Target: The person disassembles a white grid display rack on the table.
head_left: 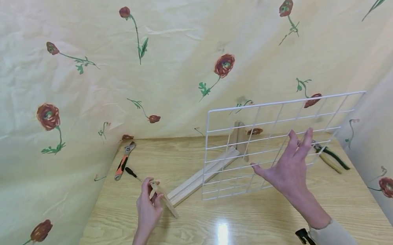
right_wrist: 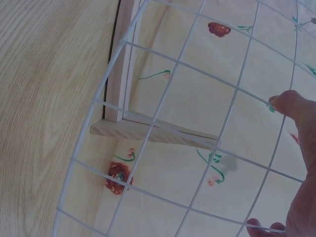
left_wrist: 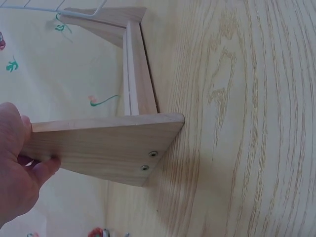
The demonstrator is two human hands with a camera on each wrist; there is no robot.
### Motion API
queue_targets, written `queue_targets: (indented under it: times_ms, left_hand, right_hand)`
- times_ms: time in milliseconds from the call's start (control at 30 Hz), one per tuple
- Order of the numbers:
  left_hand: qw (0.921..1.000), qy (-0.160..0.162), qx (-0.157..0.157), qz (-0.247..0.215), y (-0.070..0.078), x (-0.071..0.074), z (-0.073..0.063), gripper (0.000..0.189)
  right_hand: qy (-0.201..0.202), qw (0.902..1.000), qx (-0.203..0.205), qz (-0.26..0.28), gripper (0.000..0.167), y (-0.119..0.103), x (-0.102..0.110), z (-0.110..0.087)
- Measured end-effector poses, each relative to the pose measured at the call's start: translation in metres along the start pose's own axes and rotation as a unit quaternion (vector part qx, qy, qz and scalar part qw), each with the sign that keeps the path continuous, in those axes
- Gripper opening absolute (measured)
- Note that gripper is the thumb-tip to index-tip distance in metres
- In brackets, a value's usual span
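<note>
The wooden frame (head_left: 188,187) stands on the bench (head_left: 263,226) in front of you, its rail running from a near end board (left_wrist: 108,143) to a far end board (right_wrist: 153,132). Your left hand (head_left: 149,208) pinches the near board, which shows two screw heads (left_wrist: 153,154). Your right hand (head_left: 291,170) holds the white wire grid (head_left: 287,101) at a tilt, that grip spread wide with bent fingertips on its wires. Pliers (head_left: 335,157) lie beyond the grid to your right; an adjustable wrench (head_left: 123,164) and screwdriver (head_left: 131,172) lie left, before a flowered sheet (head_left: 178,81).
</note>
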State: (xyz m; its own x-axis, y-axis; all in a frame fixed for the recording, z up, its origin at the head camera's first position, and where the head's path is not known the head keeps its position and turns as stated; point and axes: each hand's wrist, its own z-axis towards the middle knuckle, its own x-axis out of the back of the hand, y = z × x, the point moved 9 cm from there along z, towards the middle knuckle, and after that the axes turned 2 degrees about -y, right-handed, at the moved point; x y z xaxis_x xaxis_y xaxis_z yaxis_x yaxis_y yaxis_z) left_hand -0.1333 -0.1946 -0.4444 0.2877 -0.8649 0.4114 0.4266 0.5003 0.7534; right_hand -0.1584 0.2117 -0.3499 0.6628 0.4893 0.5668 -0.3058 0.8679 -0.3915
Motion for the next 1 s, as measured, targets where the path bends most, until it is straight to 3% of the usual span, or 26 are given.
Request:
queue_targets:
  times_ms: [133, 200, 400, 667, 1000]
  left_hand:
    - [0.9998, -0.002, 0.018, -0.005, -0.002, 0.000, -0.002, 0.063]
    - [0.9997, -0.002, 0.023, -0.004, -0.012, -0.001, -0.005, 0.065]
    - [0.9998, 0.010, 0.008, 0.015, -0.008, 0.001, -0.007, 0.066]
    - [0.9994, 0.025, 0.020, 0.015, -0.008, 0.003, -0.012, 0.065]
    - [0.9991, 0.038, 0.012, 0.017, -0.006, 0.005, -0.017, 0.066]
  right_hand:
    - [0.000, 1.0000, -0.002, 0.003, 0.138, 0.001, -0.001, -0.001]
    - [0.003, 1.0000, -0.002, 0.005, 0.138, 0.000, 0.000, -0.001]
    - [-0.003, 1.0000, -0.001, -0.001, 0.137, -0.001, 0.000, 0.000]
    - [0.008, 0.9999, 0.009, -0.002, 0.135, -0.003, 0.000, 0.000]
    - [0.005, 0.9999, 0.012, -0.006, 0.136, -0.003, -0.001, -0.001]
